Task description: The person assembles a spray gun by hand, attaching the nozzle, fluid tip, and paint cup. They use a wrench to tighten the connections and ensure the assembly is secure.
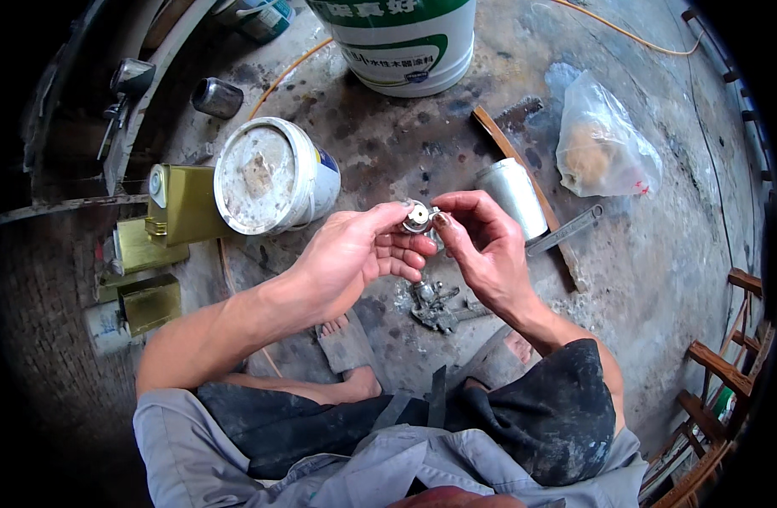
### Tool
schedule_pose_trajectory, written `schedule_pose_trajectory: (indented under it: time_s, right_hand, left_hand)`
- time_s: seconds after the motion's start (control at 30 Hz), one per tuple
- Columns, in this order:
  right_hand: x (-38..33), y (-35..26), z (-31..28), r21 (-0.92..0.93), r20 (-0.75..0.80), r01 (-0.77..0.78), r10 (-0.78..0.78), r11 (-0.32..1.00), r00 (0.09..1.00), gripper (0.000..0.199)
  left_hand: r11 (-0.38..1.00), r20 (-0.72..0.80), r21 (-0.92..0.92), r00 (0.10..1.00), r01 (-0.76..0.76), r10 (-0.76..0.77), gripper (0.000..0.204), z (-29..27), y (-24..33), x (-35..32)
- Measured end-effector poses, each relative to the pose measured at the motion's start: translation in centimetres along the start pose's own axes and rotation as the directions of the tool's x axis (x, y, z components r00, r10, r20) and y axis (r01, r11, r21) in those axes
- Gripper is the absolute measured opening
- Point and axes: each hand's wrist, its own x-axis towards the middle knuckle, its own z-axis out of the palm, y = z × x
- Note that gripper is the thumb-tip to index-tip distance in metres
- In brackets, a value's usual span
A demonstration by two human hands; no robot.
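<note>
My left hand [348, 247] pinches a small round silver metal part [417, 217] with a hole in its face between thumb and fingers. Beside it, the thumb and forefinger of my right hand [493, 247] are closed on a tiny metal piece [436, 211] at the round part's edge. The tiny piece is too small to name. Below both hands, on the stained floor between my bare feet, lies a dirty metal spray gun body [439, 308], partly behind my right wrist.
To the left stand a lidded white bucket [322, 182] and several gold tins [193, 201]. A large white-and-green bucket [397, 52] stands ahead. On the right are a silver can [514, 199], a wooden strip [500, 135], a wrench [570, 230] and a plastic bag [613, 140].
</note>
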Motion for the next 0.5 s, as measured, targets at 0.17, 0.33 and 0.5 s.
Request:
schedule_pose_trajectory:
  time_s: [0.17, 0.33, 0.5]
  right_hand:
    - [-0.4, 0.8, -0.1, 0.004, 0.061, -0.165, 0.164, 0.986, 0.985, 0.019]
    - [-0.6, 1.7, -0.3, 0.083, 0.088, -0.231, 0.223, 0.969, 0.971, 0.021]
    - [-0.5, 1.2, -0.1, 0.035, 0.098, -0.256, 0.252, 0.966, 0.963, 0.021]
  left_hand:
    - [0.994, -0.103, 0.07, 0.992, 0.085, -0.077, 0.042, 0.5, -0.5, -0.2]
    - [0.991, -0.105, 0.116, 0.993, 0.071, -0.059, 0.042, 0.4, -1.0, -0.2]
    - [0.978, -0.146, 0.206, 0.989, 0.018, 0.013, 0.042, 0.4, -1.6, 0.0]
